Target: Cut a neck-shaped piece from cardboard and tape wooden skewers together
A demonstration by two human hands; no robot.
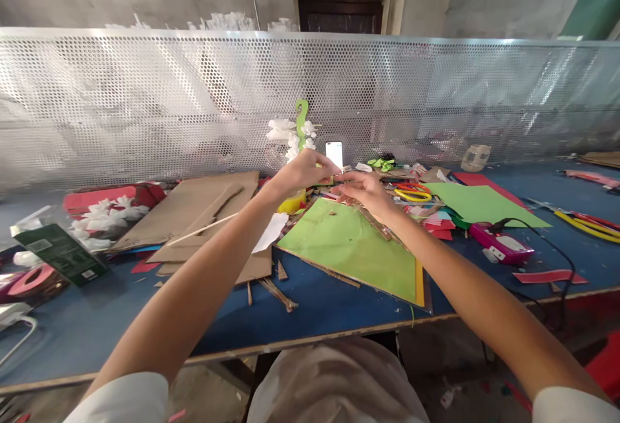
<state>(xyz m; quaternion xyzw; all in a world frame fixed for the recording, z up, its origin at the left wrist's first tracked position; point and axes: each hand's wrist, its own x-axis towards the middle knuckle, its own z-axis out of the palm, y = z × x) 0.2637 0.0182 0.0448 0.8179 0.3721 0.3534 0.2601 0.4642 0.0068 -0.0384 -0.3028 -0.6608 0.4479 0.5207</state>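
My left hand (pixel 310 168) reaches over the middle of the table, its fingertips pinched together. Close by on the right is my right hand (pixel 364 190), its thumb and fingers bent toward the left fingertips. Whatever lies between the fingers is too small to make out. Below them rests a light green sheet (pixel 353 239) with a yellow edge showing under its right side. Just behind my left hand stands a green curved paper piece (pixel 301 116) with white paper flowers (pixel 283 131). A phone (pixel 334 154) stands upright beyond my hands.
Brown cardboard sheets (pixel 194 206) lie left, near a dark green box (pixel 61 255). Rightward are yellow-handled scissors (pixel 413 195), another green sheet (pixel 484 200), a magenta device (pixel 504 245) with a black cable, and longer scissors (pixel 588 224). A perforated metal panel (pixel 436 100) borders the back.
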